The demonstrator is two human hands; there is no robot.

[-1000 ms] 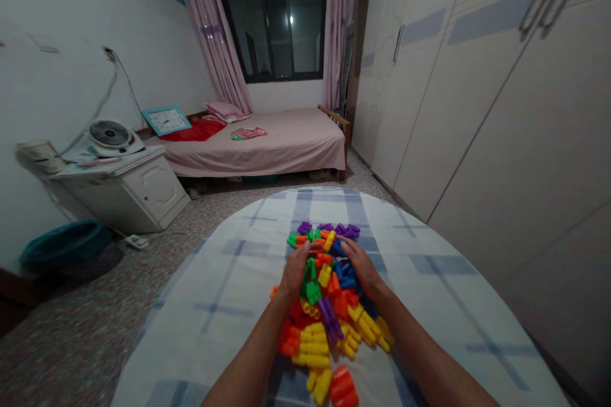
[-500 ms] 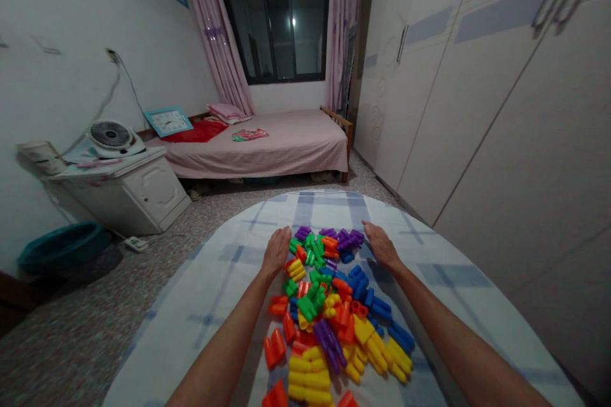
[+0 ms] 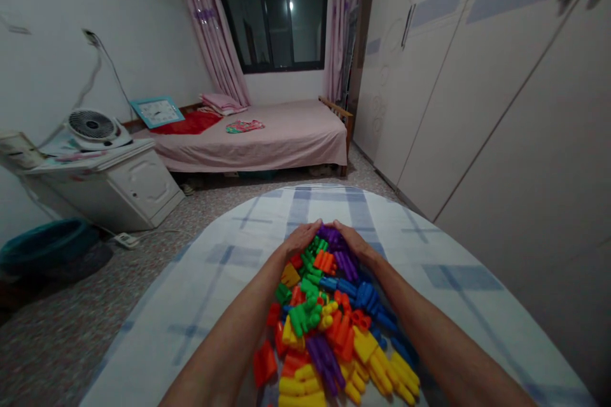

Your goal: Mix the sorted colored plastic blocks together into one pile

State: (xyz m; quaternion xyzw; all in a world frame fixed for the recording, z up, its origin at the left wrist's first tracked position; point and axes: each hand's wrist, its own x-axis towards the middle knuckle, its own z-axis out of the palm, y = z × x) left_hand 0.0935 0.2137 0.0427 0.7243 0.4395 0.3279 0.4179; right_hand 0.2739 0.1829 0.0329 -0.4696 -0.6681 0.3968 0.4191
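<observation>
A heap of plastic toy blocks [image 3: 329,318] in red, orange, yellow, green, blue and purple lies on a round table [image 3: 214,292] covered by a pale blue checked cloth. My left hand [image 3: 300,239] cups the far left edge of the heap, fingers curved against the blocks. My right hand [image 3: 351,240] cups the far right edge, touching purple blocks [image 3: 341,254]. The fingertips of both hands nearly meet behind the heap. Both forearms run along the sides of the pile. Neither hand grips a single block.
Beyond the table stands a bed [image 3: 267,140] with a pink cover under a dark window. A white cabinet [image 3: 109,184] with a fan [image 3: 90,127] on top is at the left. A white wardrobe [image 3: 477,89] fills the right wall. A teal basin [image 3: 42,245] sits on the floor.
My hands went from the middle of the heap, spread wide to its far corners, then came together behind it, drawing the blocks into a tighter pile toward me.
</observation>
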